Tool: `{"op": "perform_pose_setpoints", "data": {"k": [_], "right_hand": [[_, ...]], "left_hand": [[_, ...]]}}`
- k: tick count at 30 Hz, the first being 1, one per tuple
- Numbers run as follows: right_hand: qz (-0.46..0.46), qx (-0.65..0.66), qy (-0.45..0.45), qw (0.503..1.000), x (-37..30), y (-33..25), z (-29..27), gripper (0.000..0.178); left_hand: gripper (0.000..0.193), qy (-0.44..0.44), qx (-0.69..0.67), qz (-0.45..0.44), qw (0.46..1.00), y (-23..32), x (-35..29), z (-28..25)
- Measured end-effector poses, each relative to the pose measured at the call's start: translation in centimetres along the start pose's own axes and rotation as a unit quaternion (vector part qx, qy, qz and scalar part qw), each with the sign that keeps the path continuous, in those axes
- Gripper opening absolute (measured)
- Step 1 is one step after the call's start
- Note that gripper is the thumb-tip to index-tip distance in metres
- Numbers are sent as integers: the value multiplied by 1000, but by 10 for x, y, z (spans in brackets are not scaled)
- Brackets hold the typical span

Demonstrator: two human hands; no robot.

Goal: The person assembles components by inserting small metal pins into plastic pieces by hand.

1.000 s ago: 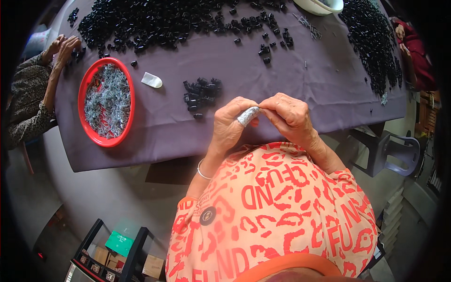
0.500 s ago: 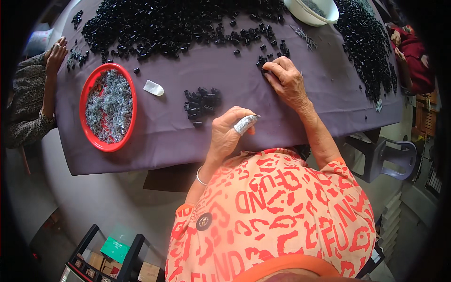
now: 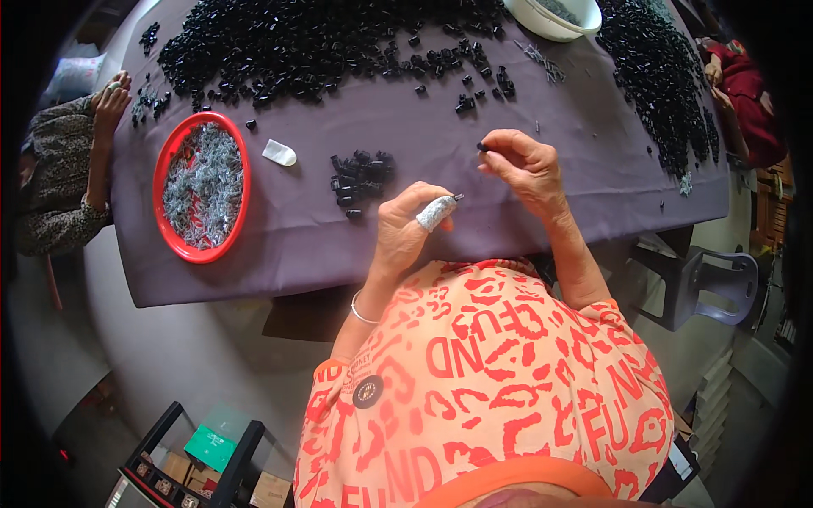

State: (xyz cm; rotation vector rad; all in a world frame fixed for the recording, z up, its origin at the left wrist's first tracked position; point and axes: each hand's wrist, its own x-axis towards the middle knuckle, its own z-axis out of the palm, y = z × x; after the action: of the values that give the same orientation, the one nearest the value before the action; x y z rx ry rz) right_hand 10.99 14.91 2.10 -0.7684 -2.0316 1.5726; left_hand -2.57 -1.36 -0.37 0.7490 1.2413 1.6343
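Observation:
My left hand (image 3: 408, 225) is closed in a pinch near the table's front edge, with a white wrapping (image 3: 435, 213) on one finger. From its fingertips sticks a thin metallic pin (image 3: 458, 197). My right hand (image 3: 527, 171) pinches a small black plastic piece (image 3: 482, 147) between thumb and finger, just above the cloth. A gap separates the two hands. Left of them lies a small group of black pieces (image 3: 360, 179). A few loose black pieces (image 3: 465, 103) lie beyond my right hand.
A red oval basin (image 3: 245, 199) holds many small clear-grey parts. Near it lies a white finger-shaped sleeve (image 3: 279, 153). Black pieces (image 3: 279, 42) are heaped at the back and right (image 3: 656, 76). A white bowl (image 3: 550, 27) stands far right. Other people's hands (image 3: 111, 100) rest at the sides.
My right hand has lifted a small black piece from the loose ones and drawn it nearer. My left hand still pinches the pin and has barely moved.

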Motion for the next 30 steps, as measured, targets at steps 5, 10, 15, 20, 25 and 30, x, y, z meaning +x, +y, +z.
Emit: {"op": "perform_pose_setpoints", "data": {"k": [5, 10, 15, 20, 25, 30], "right_hand": [[-136, -387, 3, 912, -2, 13, -4, 26], [-157, -397, 22, 904, -3, 3, 1, 22], [-201, -422, 14, 884, -2, 22, 3, 24], [-177, -303, 30, 936, -7, 9, -4, 20], [82, 215, -35, 973, -22, -8, -2, 13], [79, 248, -25, 965, -37, -25, 1, 14]], "left_hand": [[8, -2, 10, 14, 1000, 0, 0, 1], [8, 1, 32, 23, 999, -2, -1, 2], [10, 9, 56, 12, 998, -2, -2, 2], [11, 29, 16, 2, 999, -4, -3, 2], [12, 31, -9, 19, 999, 5, -5, 10], [13, 15, 25, 13, 999, 26, -9, 21]]}}
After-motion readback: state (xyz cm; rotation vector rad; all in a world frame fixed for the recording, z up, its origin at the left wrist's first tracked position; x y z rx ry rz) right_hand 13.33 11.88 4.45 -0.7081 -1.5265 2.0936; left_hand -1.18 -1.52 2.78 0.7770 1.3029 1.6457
